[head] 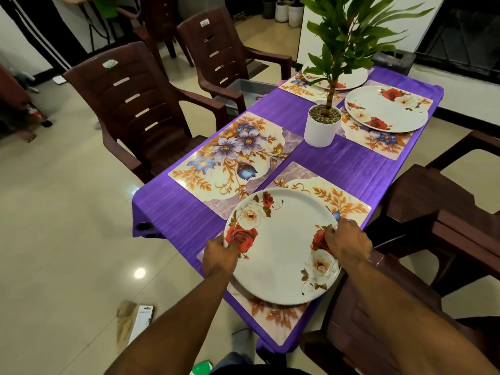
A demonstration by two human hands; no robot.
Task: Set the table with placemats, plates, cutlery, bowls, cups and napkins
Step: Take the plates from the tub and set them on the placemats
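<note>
both hands hold a round, glossy white plate (pixel 281 247) printed with red and cream roses: the left hand (pixel 219 255) pinches its left rim, the right hand (pixel 347 240) grips the right rim. the plate sits over the nearest floral placemat (pixel 335 198) on a purple, finely streaked tablecloth (pixel 349 163). beyond lie a bare placemat (pixel 232 155), a white potted plant (pixel 322 125), two more plated mats, brown plastic chairs (pixel 140 104) and a shiny cream tiled floor (pixel 67 226).

near plate (pixel 281 247) on near-right placemat (pixel 335 198) | bare placemat (pixel 230 155) left | potted plant (pixel 320 125) behind
</note>
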